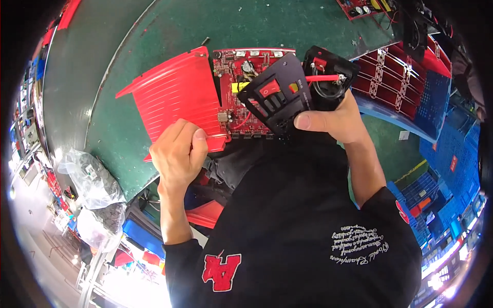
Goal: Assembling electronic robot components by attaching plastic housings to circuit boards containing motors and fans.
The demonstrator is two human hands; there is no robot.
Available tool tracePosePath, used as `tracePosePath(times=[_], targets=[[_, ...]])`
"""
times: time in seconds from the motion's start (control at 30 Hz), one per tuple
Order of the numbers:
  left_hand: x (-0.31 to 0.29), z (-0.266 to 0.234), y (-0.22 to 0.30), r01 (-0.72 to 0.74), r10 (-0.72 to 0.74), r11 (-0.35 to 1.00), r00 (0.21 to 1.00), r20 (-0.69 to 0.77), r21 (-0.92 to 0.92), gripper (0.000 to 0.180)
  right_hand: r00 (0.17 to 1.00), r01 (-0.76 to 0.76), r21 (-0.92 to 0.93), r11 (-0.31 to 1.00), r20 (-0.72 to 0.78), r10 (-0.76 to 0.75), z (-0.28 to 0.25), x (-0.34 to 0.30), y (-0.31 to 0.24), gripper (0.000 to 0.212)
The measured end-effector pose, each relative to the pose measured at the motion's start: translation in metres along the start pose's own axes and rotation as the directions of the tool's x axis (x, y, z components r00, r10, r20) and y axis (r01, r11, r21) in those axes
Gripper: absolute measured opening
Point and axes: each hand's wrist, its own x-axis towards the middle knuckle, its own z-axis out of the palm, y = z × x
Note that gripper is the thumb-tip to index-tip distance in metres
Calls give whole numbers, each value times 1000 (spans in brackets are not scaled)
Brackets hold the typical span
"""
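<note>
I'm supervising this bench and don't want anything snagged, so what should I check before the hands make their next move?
1. Black switch panel gripped: ok, the right hand has its thumb on its face.
2. Red circuit board fully in sight: not ok, the panel covers part of it.
3. Red finned cover beside the board: ok, at its left.
4. Left hand free: cannot tell, it is curled at the cover's lower edge.
5. Thick red wire traceable at both ends: not ok, its left end disappears at the panel.
</note>
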Motion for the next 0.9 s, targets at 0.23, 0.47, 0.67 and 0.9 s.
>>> tracePosePath(times=[0.23,0.47,0.67,0.9], targets=[[0,2,-1,-13,13,1000,1000,-4,-17,14,999,39,24,999,14,-39,1,1,1,57],[0,2,1,-6,6,1000,1000,-5,1,15,998,43,7,999,48,-43,-1,2,0,57],[-2,3,-1,-5,5,1000,1000,-7,-3,13,999,-38,26,999,-17,39,0,-2,-2,59],[0,-1,-1,-3,3,1000,1000,0,-7,13,1000,12,45,999,9,-12,4,0,-1,59]])
